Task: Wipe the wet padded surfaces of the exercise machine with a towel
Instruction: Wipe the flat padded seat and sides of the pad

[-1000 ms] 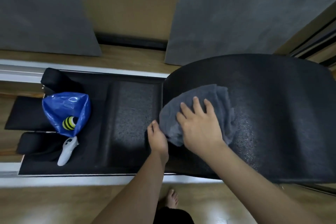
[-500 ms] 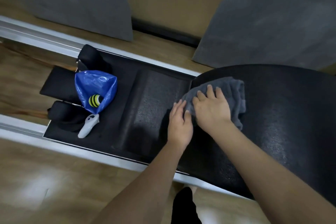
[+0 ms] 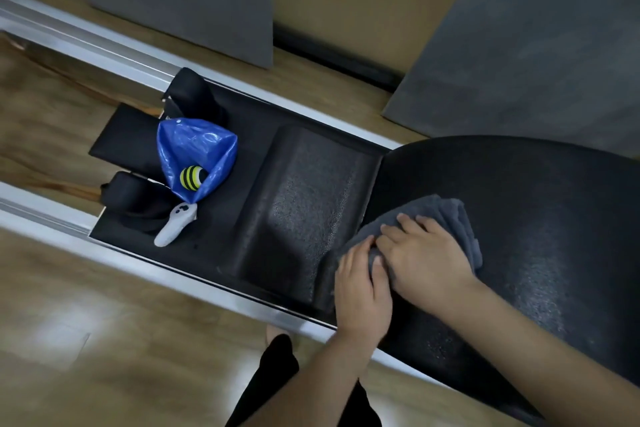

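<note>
A grey towel lies bunched on the left end of the big curved black pad of the exercise machine. My right hand presses flat on the towel, fingers spread toward the left. My left hand rests beside it at the pad's near-left edge, its fingertips gripping the towel's lower corner. To the left lies the flat black padded carriage, its textured surface catching a sheen of light. Small droplets show on the curved pad near its front edge.
A blue plastic bag holding a yellow-and-black striped ball sits on the carriage's left end, with a white handheld controller beside it. Black shoulder rests stand there. Silver rails run along both sides. Grey mats lean against the wall. My foot stands on the wooden floor.
Both hands and the towel slid down toward the near-left edge of the curved pad. My left hand went from lying beside the towel to holding its corner. The camera view shifted right and tilted.
</note>
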Demonstrator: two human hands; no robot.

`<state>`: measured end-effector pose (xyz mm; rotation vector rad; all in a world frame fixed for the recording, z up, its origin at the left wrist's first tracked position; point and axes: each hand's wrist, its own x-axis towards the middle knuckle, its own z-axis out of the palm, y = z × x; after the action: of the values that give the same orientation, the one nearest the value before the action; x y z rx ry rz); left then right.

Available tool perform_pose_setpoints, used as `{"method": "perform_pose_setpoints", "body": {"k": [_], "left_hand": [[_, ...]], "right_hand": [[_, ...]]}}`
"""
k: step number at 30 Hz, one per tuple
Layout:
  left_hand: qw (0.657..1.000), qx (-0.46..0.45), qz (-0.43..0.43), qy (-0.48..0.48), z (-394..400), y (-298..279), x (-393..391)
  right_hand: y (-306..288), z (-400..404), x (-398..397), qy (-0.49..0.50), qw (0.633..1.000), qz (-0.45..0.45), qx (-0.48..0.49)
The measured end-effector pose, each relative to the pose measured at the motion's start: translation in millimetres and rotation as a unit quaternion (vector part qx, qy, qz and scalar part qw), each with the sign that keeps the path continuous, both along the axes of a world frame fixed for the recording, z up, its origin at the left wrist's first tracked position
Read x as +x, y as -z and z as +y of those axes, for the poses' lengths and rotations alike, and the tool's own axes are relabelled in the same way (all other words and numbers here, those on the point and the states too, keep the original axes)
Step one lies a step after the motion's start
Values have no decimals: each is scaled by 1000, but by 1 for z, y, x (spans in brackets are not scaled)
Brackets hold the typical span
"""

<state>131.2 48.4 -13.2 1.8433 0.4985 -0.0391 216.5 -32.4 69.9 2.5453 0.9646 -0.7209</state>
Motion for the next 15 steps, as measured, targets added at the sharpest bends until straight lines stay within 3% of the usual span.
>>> {"method": "perform_pose_setpoints", "body": {"k": [3, 7, 15], "left_hand": [[999, -6, -2, 35, 8, 3, 47], [994, -8, 56, 96, 18, 2, 85], [984, 107, -56, 129, 16, -10, -8]], "right_hand": [[7, 8, 33, 13, 998, -55, -17], [13, 17, 52, 43, 993, -94, -54], [-13, -12, -23, 26, 998, -49, 40]]}}
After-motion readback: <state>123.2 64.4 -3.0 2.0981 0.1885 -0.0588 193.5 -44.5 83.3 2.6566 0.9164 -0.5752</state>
